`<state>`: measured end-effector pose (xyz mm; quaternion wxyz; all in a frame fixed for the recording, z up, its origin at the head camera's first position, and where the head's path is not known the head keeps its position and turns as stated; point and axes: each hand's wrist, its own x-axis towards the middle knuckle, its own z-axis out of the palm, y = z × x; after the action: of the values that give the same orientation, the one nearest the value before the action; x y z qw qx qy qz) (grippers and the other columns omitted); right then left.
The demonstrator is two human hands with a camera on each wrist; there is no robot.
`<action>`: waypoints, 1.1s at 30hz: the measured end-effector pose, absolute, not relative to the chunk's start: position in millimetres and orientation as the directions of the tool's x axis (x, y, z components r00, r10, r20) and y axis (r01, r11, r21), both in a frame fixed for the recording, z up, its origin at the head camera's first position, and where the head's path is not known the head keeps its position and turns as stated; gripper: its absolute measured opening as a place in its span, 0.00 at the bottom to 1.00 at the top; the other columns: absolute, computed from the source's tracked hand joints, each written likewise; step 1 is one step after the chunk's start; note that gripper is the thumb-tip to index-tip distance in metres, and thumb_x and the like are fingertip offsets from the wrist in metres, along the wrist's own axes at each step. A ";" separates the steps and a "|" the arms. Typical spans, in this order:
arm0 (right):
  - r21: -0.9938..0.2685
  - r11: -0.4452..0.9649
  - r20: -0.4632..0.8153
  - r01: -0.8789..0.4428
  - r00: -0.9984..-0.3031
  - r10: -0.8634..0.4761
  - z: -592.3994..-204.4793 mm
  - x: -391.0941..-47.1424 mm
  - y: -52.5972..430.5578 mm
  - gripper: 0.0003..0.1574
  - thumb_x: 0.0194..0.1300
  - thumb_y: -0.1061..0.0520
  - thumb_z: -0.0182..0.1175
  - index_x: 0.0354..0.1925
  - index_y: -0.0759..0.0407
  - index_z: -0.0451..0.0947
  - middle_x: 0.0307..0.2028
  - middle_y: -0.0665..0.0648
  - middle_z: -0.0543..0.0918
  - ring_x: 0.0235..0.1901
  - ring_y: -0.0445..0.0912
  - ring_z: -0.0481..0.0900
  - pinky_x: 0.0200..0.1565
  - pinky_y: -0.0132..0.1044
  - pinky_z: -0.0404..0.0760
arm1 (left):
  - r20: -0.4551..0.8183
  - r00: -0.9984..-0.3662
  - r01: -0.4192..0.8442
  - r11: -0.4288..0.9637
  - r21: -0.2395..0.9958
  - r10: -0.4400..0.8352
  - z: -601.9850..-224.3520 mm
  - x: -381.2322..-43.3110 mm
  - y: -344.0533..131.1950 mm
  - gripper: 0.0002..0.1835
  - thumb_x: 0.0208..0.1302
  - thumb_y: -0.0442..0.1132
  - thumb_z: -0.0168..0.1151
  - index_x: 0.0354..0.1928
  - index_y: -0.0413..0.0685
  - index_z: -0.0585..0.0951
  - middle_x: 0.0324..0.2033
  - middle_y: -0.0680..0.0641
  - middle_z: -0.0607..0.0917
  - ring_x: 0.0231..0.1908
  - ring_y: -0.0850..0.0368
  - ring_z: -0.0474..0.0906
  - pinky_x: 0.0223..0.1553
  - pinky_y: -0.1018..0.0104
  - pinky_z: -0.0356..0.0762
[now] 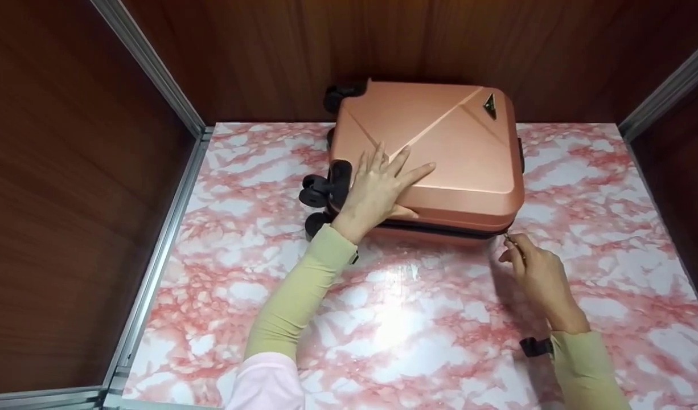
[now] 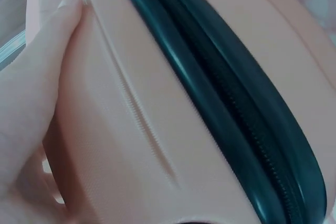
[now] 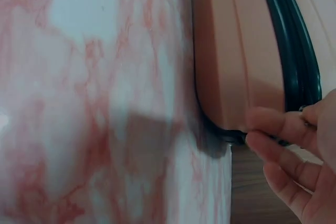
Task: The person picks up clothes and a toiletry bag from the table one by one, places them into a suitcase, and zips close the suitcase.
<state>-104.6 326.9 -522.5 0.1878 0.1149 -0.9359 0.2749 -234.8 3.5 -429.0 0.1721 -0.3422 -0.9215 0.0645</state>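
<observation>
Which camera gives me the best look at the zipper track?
The left wrist view: the dark zipper track fills the frame, teeth visible. The right wrist view shows it curving round a corner; the head view shows only a thin dark line.

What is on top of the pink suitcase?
The person's left hand rests flat on the lid of the suitcase, fingers spread. A small dark triangle badge sits near the far corner. The patch of lid under the palm is covered, so it cannot be seen.

We look down from head height onto the rose-gold hard-shell suitcase (image 1: 428,159) at twelve o'clock; both wrist views sit very close, sharing its dark zipper seam (image 2: 220,93).
</observation>
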 end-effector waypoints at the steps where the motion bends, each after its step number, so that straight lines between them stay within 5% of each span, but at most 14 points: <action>1: -0.483 0.815 0.399 -0.320 -0.909 -0.120 -522.1 -102.8 327.7 0.06 0.76 0.64 0.55 0.47 0.60 0.78 0.27 0.52 0.88 0.24 0.56 0.85 0.26 0.55 0.77 | 0.276 -0.703 0.608 0.755 -0.246 0.656 -429.3 -234.5 2.8 0.53 0.49 0.84 0.51 0.79 0.81 0.54 0.76 0.45 0.61 0.69 0.28 0.61 0.65 0.34 0.62; 7: -0.549 0.779 0.328 -0.303 -0.935 -0.132 -521.3 -100.3 327.8 0.08 0.77 0.63 0.53 0.49 0.59 0.79 0.30 0.51 0.89 0.28 0.51 0.86 0.29 0.42 0.79 | 0.289 -0.691 0.614 0.749 -0.248 0.662 -431.0 -233.5 -2.2 0.52 0.51 0.83 0.49 0.79 0.80 0.54 0.77 0.45 0.60 0.69 0.29 0.62 0.67 0.38 0.62; 13: -0.716 0.674 0.224 -0.183 -0.974 -0.027 -523.0 -114.4 319.9 0.14 0.79 0.63 0.44 0.44 0.67 0.77 0.33 0.61 0.87 0.31 0.55 0.84 0.32 0.24 0.74 | 0.293 -0.710 0.611 0.768 -0.193 0.640 -434.5 -231.0 -2.2 0.53 0.50 0.82 0.52 0.79 0.79 0.55 0.77 0.44 0.60 0.70 0.28 0.60 0.68 0.36 0.57; 17: -0.713 0.687 0.204 -0.136 -0.979 0.017 -518.2 -128.9 319.9 0.13 0.75 0.65 0.42 0.40 0.68 0.74 0.30 0.64 0.83 0.30 0.57 0.79 0.33 0.36 0.73 | 0.327 -0.720 0.584 0.789 -0.190 0.612 -437.4 -229.0 3.9 0.53 0.50 0.83 0.52 0.79 0.79 0.56 0.76 0.44 0.61 0.69 0.27 0.61 0.67 0.35 0.59; 23: -0.647 0.757 0.135 -0.087 -0.991 0.001 -510.1 -156.3 334.0 0.14 0.78 0.55 0.43 0.44 0.65 0.68 0.34 0.66 0.74 0.38 0.62 0.73 0.42 0.58 0.69 | 0.347 -0.765 0.505 0.840 -0.198 0.542 -439.2 -226.7 20.2 0.52 0.52 0.82 0.51 0.79 0.78 0.56 0.76 0.42 0.60 0.69 0.27 0.62 0.68 0.35 0.57; 33: -0.452 0.855 0.383 -0.253 -0.921 -0.070 -510.1 -174.4 349.3 0.12 0.80 0.61 0.47 0.36 0.65 0.70 0.25 0.65 0.73 0.28 0.63 0.73 0.32 0.58 0.69 | 0.328 -0.829 0.389 0.888 -0.244 0.453 -440.3 -224.6 43.6 0.54 0.50 0.83 0.48 0.80 0.77 0.53 0.76 0.43 0.62 0.68 0.29 0.65 0.67 0.35 0.59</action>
<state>-174.4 349.3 -510.1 0.1795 0.0855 -0.9463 0.2550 -224.6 43.6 -440.3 0.1918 -0.2211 -0.9526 0.0836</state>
